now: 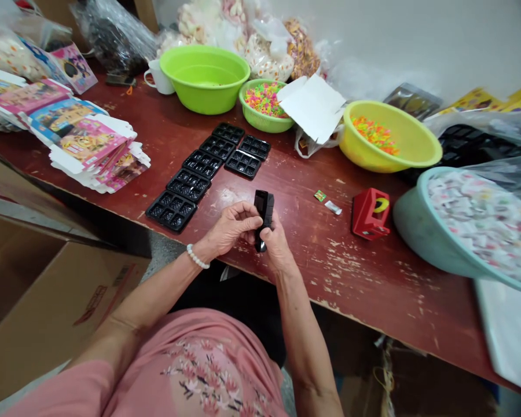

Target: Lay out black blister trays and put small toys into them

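Between my two hands, at the table's front edge, a stack of black plastic trays is held on its side. My left hand, with a beaded bracelet at the wrist, pinches its left side. On the right side my right hand grips it with the thumb toward me. How many trays are in the stack I cannot tell. To the left, several black compartment trays lie in two rows on the red table, the nearest one close to the edge.
Flattened printed boxes are piled at the left. Along the back stand a green basin, a small green basket and a yellow basin with colourful pieces. A red tape dispenser and a pale blue tub of wrapped sweets are at the right.
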`<state>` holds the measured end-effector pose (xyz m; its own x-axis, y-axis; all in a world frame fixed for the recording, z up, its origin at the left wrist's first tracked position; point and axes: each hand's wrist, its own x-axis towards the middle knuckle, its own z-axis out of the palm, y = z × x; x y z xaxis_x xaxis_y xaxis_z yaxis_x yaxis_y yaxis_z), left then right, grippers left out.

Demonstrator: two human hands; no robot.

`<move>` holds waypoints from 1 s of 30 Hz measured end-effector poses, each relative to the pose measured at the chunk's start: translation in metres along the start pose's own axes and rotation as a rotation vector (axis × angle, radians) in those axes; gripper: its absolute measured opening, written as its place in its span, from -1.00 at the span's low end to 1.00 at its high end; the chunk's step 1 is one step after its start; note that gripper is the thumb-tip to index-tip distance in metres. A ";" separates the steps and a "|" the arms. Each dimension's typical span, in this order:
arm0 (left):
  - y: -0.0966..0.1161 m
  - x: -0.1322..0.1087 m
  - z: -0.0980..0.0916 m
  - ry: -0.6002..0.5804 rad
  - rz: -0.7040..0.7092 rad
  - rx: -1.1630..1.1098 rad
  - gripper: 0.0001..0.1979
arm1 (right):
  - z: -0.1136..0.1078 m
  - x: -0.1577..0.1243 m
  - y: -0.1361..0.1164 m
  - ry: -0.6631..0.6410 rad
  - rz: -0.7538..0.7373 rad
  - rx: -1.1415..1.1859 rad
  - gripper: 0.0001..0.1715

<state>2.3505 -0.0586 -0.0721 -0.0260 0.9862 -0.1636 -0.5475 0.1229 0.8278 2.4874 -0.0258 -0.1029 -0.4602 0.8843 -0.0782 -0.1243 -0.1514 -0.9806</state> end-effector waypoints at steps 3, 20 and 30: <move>-0.005 0.002 -0.002 -0.005 -0.006 0.000 -0.48 | 0.004 -0.001 0.001 -0.038 -0.009 0.146 0.12; 0.009 0.005 -0.020 0.054 0.116 0.253 -0.68 | -0.025 0.027 -0.015 0.207 -0.133 -0.045 -0.09; 0.008 0.066 -0.074 0.393 -0.187 0.021 -0.71 | -0.059 0.030 -0.006 0.326 -0.153 -0.140 0.06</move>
<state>2.2827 -0.0007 -0.1155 -0.2465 0.8301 -0.5002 -0.5559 0.3017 0.7746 2.5260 0.0278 -0.1102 -0.1394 0.9894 0.0399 -0.0387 0.0349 -0.9986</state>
